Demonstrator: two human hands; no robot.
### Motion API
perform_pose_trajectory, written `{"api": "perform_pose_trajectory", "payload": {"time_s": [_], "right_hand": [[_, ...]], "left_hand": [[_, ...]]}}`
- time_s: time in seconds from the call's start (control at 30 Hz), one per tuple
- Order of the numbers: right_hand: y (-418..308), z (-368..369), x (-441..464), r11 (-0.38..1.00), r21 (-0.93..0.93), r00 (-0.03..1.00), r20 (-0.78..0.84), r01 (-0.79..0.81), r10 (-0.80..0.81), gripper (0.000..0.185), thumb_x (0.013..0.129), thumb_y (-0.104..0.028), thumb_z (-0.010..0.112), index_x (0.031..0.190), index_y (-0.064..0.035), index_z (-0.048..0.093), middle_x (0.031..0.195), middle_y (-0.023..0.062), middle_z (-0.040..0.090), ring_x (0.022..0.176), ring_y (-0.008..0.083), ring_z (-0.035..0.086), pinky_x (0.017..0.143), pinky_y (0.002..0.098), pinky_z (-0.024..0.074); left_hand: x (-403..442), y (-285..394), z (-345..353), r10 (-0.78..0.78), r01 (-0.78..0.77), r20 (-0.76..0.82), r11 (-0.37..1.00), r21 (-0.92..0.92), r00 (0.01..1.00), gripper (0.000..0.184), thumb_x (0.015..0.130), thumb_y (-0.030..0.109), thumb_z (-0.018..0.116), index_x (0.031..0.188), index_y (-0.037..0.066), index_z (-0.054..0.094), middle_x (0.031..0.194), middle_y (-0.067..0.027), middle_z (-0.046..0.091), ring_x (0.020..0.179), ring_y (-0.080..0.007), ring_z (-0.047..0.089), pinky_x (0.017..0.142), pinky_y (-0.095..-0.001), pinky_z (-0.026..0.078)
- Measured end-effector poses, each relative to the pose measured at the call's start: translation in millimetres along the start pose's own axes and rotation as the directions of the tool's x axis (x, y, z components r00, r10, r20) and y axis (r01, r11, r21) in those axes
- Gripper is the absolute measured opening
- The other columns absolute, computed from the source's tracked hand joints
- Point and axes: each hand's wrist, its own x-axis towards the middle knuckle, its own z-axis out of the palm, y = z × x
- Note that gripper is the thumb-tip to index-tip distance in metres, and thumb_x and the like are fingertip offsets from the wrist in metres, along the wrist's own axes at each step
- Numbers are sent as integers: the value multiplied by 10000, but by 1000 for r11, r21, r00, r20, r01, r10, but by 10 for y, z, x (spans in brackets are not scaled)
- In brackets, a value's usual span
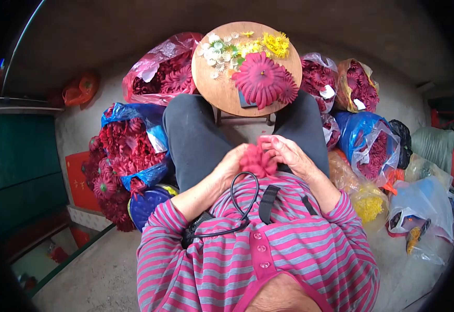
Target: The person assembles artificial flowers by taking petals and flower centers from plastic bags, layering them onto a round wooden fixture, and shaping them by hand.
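In the head view, a pinkish-red artificial flower (257, 161) with curled petals is held close to my waist. My left hand (231, 162) is closed on its left side, the fingertips partly hidden behind the petals. My right hand (289, 155) pinches it from the right, with thumb and fingers near its upper edge. Beyond my knees stands a small round wooden stool (211, 96). On it lie a large dark red flower (260, 78), a smaller red one (288, 88), yellow flowers (276, 44) and white flowers (216, 47).
Bags packed with red flowers stand around me: a pink bag (133, 86), a blue bag (115, 112) at left, another blue bag (349, 125) at right. A bag of yellow flowers (368, 208) sits right. A black cable (232, 195) loops over my lap.
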Motion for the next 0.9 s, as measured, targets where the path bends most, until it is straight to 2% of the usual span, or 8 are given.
{"api": "perform_pose_trajectory", "payload": {"time_s": [0.13,0.3,0.5,0.57,0.63,0.8,0.87,0.9], "right_hand": [[258,-142,-143,971,-228,990,-95,76,-100,417,951,-307,542,1198,29,524,998,80,589,758,124,536,693,231,458],[239,-212,15,890,-401,969,-22,218,-247,319,931,-274,567,1039,25,596,857,23,582,702,103,497,645,251,456],[-10,-34,-154,836,-517,947,-134,183,-291,159,904,-158,595,967,-13,610,824,6,573,702,70,494,633,180,415],[-34,120,-214,853,-460,932,-132,245,-339,147,894,-147,614,943,-9,608,809,-6,577,684,62,486,637,182,424],[-113,250,-246,860,-407,912,-132,308,-389,138,883,-136,632,919,-5,607,795,-18,581,666,55,479,641,183,433],[-670,391,-122,826,-338,817,-215,451,-535,74,895,-99,613,907,-33,584,813,-14,572,705,49,500,644,163,426],[-847,337,87,741,-416,723,-239,527,-648,88,900,-106,615,928,-24,601,842,0,598,731,52,521,685,163,443],[-939,283,216,734,-420,718,-233,533,-656,88,900,-106,615,928,-24,601,842,0,598,731,52,521,685,163,443]], "left_hand": [[5,98,13,-76,32,-201,976,-215,977,229,873,143,621,1074,43,575,989,-107,644,901,-207,636,813,-312,520],[41,34,-28,191,-196,-112,980,-35,975,193,881,149,625,1051,62,593,932,-63,641,791,-163,624,700,-242,512],[-240,317,270,85,-98,-133,990,-98,988,228,886,139,626,1091,47,590,915,-51,631,760,-126,591,672,-209,486],[-392,297,318,233,-203,-83,940,274,969,252,888,136,620,1114,33,575,918,-51,633,789,-119,590,702,-205,484],[-488,309,400,355,-298,23,745,597,934,277,891,133,613,1137,19,560,922,-51,636,818,-113,590,732,-201,483],[-433,721,868,492,-433,114,603,670,863,250,902,115,595,1124,4,571,903,-29,623,767,-84,551,686,-183,461],[-274,912,1040,668,-490,98,430,759,737,131,893,98,596,991,14,614,793,-12,591,658,-66,509,582,-171,417],[-122,999,1055,673,-498,105,423,757,732,131,893,98,596,991,14,614,793,-12,591,658,-66,509,582,-171,417]]}}
